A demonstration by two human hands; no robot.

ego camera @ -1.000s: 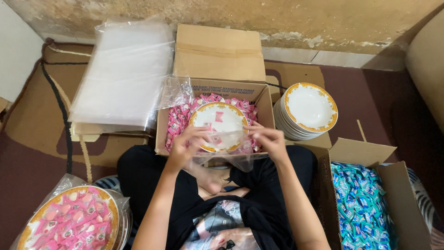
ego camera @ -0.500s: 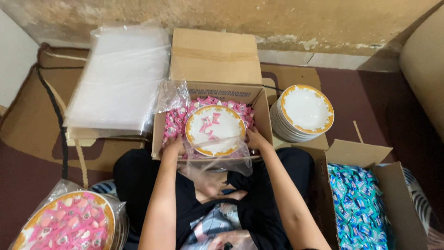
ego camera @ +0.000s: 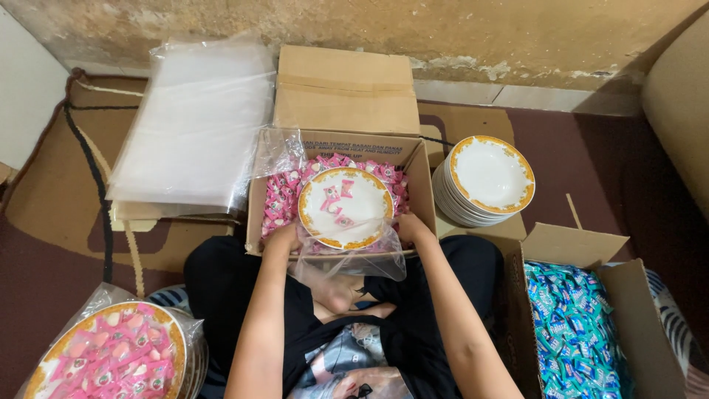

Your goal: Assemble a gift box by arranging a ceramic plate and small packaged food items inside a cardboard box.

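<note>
White gold-rimmed plate (ego camera: 345, 207) over box of pink sachets (ego camera: 281, 199) | left hand (ego camera: 283, 238), right hand (ego camera: 410, 227) fingers pinching clear bag (ego camera: 354, 255)

A home floor turned into a small packing spot.

We sit on a dark red carpet (ego camera: 44, 295) against a rough, flaking wall (ego camera: 473, 37) with a tiled skirting, and the edge of a couch (ego camera: 679, 111) shows at our right. Around us lie flattened cardboard (ego camera: 52, 185), an open box of pink sachets (ego camera: 284, 196), a box of blue sachets (ego camera: 576, 332), a stack of gold-rimmed plates (ego camera: 487, 177), a pile of clear plastic bags (ego camera: 192, 125), and one filled, bagged plate (ego camera: 111, 355).
</note>
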